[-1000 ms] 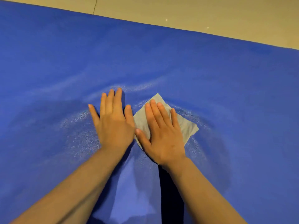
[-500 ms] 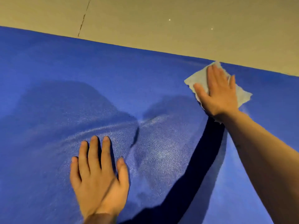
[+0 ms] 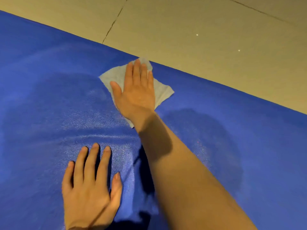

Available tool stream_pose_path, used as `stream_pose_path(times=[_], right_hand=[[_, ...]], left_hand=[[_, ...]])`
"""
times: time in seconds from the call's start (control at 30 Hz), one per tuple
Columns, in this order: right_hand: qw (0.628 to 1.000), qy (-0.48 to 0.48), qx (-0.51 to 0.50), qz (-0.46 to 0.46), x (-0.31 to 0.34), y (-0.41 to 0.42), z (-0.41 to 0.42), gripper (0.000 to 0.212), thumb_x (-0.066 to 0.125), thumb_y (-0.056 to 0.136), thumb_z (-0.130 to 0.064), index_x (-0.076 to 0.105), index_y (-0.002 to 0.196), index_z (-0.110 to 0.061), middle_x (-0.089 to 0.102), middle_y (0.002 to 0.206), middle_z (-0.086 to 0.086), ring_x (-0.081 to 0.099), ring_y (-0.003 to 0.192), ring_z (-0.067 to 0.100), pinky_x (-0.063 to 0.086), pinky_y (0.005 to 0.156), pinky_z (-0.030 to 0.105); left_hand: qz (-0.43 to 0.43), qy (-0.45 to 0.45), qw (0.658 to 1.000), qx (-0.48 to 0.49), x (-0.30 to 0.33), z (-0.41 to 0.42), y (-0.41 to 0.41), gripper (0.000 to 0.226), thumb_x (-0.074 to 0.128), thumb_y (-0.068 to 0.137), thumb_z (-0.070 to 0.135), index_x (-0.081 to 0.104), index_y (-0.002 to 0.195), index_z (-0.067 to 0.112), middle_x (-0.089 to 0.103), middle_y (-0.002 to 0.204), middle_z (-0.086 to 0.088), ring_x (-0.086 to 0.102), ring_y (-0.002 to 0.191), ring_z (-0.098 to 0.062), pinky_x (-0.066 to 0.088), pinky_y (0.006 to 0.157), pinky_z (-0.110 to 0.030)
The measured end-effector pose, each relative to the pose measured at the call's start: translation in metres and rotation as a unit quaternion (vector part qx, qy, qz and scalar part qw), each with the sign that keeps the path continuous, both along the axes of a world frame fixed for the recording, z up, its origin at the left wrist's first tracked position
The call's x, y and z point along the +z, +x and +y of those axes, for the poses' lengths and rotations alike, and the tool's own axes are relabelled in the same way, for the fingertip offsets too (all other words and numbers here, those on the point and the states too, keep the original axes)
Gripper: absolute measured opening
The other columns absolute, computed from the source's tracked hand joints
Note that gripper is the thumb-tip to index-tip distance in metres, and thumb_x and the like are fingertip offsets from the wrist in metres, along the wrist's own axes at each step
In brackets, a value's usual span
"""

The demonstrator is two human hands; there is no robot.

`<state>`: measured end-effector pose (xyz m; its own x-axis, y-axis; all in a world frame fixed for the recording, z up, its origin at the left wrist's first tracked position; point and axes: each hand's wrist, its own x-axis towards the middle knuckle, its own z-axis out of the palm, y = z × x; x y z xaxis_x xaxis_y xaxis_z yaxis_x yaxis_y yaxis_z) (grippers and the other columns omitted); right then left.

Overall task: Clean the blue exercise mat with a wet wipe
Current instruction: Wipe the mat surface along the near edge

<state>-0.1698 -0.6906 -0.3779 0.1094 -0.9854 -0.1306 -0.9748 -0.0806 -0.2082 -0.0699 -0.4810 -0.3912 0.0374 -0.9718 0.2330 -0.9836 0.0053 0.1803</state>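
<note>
The right hand (image 3: 136,95) lies flat with its fingers straight and close together. It presses down on the wet wipe (image 3: 163,92). The wipe is pale and a bit crumpled, and it sticks out from under the hand on both sides. Its far corner, just past the fingertips, reaches the far edge of the blue mat (image 3: 240,130).

The left hand (image 3: 90,190) is nearer to the person and well apart from the wipe. It is flat too, with its fingers spread out, and it rests on the mat and holds nothing.

Between the two hands the mat looks shiny and wet. There is a low wrinkle in the mat just past the left fingertips. A darker patch shows to the right of the right arm.

Past the wipe, beyond the mat's edge, is the tan floor (image 3: 199,30) with thin lines in it.
</note>
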Motion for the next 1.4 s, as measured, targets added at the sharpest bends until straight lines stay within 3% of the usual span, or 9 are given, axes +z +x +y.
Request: stream_pose_path(times=[0.1,0.3,0.47,0.53,0.67,0.83,0.9,1.1,1.4], right_hand=[[0.999,-0.012,0.033,0.013,0.0,-0.072,-0.002,0.072,0.022,0.102,-0.056,0.0,0.157,-0.017,-0.007,0.165,0.0,-0.009,0.151,0.015,-0.013,0.118,0.038],[0.969,0.005,-0.245,0.04,0.012,-0.249,0.061,0.078,0.017,0.098,-0.061,0.005,0.157,-0.011,0.002,0.165,0.007,0.0,0.151,0.022,-0.002,0.121,0.047],[0.896,0.012,-0.443,0.006,0.009,-0.226,0.054,0.074,0.021,0.104,-0.05,0.0,0.155,0.0,-0.003,0.164,0.016,-0.003,0.151,0.028,-0.004,0.121,0.043],[0.907,0.028,-0.421,0.012,0.007,-0.18,0.034,0.075,0.019,0.105,-0.048,-0.004,0.153,0.004,-0.006,0.163,0.02,-0.006,0.151,0.03,-0.006,0.121,0.042],[0.99,-0.013,-0.141,0.011,-0.003,-0.051,0.029,0.071,0.019,0.105,-0.048,-0.004,0.155,-0.002,-0.007,0.163,0.015,-0.01,0.15,0.03,-0.014,0.119,0.041],[0.99,-0.099,0.053,-0.079,-0.013,-0.028,0.052,0.069,0.037,0.099,-0.051,0.032,0.152,-0.006,0.026,0.16,0.012,0.019,0.149,0.026,0.002,0.121,0.041],[0.991,-0.115,0.001,-0.068,-0.014,-0.075,0.054,0.07,0.037,0.096,-0.053,0.041,0.147,-0.005,0.036,0.155,0.013,0.031,0.145,0.028,0.01,0.119,0.044],[0.963,-0.002,-0.266,0.033,0.006,-0.253,0.073,0.082,0.02,0.096,-0.062,0.007,0.157,-0.008,0.003,0.165,0.01,0.0,0.152,0.024,-0.001,0.122,0.045],[0.949,-0.012,-0.312,-0.035,-0.002,-0.161,0.22,0.076,0.016,0.098,-0.053,0.02,0.152,0.001,0.02,0.16,0.018,0.016,0.148,0.033,0.004,0.122,0.039]], left_hand=[[0.015,0.016,1.0,0.011,0.002,0.001,-0.002,0.06,0.04,0.087,0.039,0.059,0.135,0.008,0.051,0.144,-0.017,0.042,0.136,-0.036,0.028,0.111,-0.053],[0.04,0.032,0.999,0.005,0.005,0.001,-0.003,0.062,0.038,0.087,0.04,0.057,0.136,0.006,0.049,0.146,-0.018,0.038,0.138,-0.036,0.022,0.113,-0.052],[0.039,0.024,0.999,0.005,0.006,0.001,-0.004,0.062,0.038,0.088,0.039,0.058,0.136,0.005,0.05,0.144,-0.019,0.039,0.137,-0.038,0.024,0.112,-0.054],[0.037,0.023,0.999,0.001,0.005,0.0,-0.003,0.061,0.038,0.089,0.039,0.057,0.136,0.006,0.049,0.145,-0.019,0.039,0.137,-0.038,0.025,0.112,-0.054],[0.027,0.014,1.0,0.002,0.002,0.002,-0.002,0.06,0.038,0.09,0.039,0.056,0.137,0.007,0.049,0.145,-0.019,0.04,0.137,-0.037,0.026,0.111,-0.054],[0.027,0.015,1.0,0.005,0.001,0.002,-0.002,0.06,0.038,0.089,0.038,0.056,0.137,0.007,0.049,0.146,-0.019,0.039,0.137,-0.037,0.026,0.11,-0.055],[0.037,0.017,0.999,0.007,0.003,0.002,-0.003,0.061,0.038,0.089,0.039,0.057,0.137,0.007,0.048,0.146,-0.018,0.038,0.138,-0.037,0.024,0.112,-0.053],[0.035,0.014,0.999,-0.006,0.002,0.003,-0.001,0.059,0.038,0.091,0.039,0.055,0.137,0.006,0.048,0.145,-0.02,0.039,0.138,-0.039,0.024,0.112,-0.053],[-0.011,0.005,1.0,-0.017,-0.002,0.004,0.004,0.055,0.038,0.095,0.037,0.055,0.137,0.004,0.049,0.144,-0.022,0.043,0.135,-0.043,0.029,0.108,-0.056]])
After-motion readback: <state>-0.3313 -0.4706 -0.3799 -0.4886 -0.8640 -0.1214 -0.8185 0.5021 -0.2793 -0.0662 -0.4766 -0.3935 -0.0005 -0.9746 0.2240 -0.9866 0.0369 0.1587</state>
